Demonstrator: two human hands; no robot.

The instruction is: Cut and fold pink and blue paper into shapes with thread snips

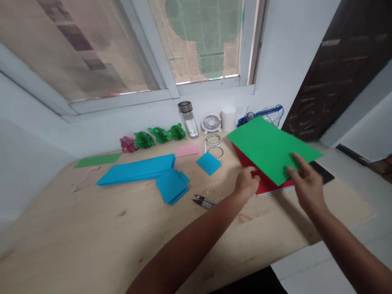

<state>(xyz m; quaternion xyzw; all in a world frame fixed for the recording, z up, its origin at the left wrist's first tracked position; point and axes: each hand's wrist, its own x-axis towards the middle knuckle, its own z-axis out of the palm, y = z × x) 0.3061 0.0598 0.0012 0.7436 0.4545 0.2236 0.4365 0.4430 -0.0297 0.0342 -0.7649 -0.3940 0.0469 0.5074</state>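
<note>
A green sheet is tilted above a stack of coloured paper at the right of the table, with a red sheet on top of the stack. My right hand pinches the green sheet near its front right edge. At the left edge of the stack is my left hand, its fingers curled in by the red sheet; what they grip, if anything, is hidden. Part of a black sheet shows from under the green one. Small snips lie on the table left of my left hand.
Folded blue paper, blue squares, a single blue piece and pink paper lie on the table. Along the wall stand green paper shapes, a bottle, a fan and a clear bag.
</note>
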